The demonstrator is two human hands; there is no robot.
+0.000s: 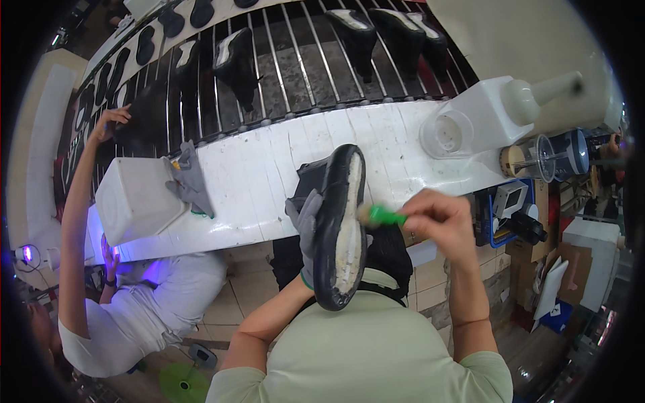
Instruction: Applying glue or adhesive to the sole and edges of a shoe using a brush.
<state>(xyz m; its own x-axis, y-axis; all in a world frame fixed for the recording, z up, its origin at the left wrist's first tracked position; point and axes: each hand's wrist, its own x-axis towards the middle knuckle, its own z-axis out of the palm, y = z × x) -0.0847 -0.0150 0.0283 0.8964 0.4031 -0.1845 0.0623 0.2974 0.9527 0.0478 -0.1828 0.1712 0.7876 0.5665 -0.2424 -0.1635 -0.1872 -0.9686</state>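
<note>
My left hand (306, 225), in a grey glove, grips a black shoe (341, 221) turned sole up, its pale sole facing me above my chest. In my right hand (440, 218), which is bare, I pinch a small brush with a green handle (384, 215); its bristles touch the edge of the sole at mid-length. Both hands hover just in front of the white workbench (269, 181).
A conveyor of metal rods (295, 67) behind the bench carries several black shoes. A white box (134, 198) with a grey glove on it sits at left, a white container (484, 114) at right. A person in white (134, 316) at my left reaches to the conveyor.
</note>
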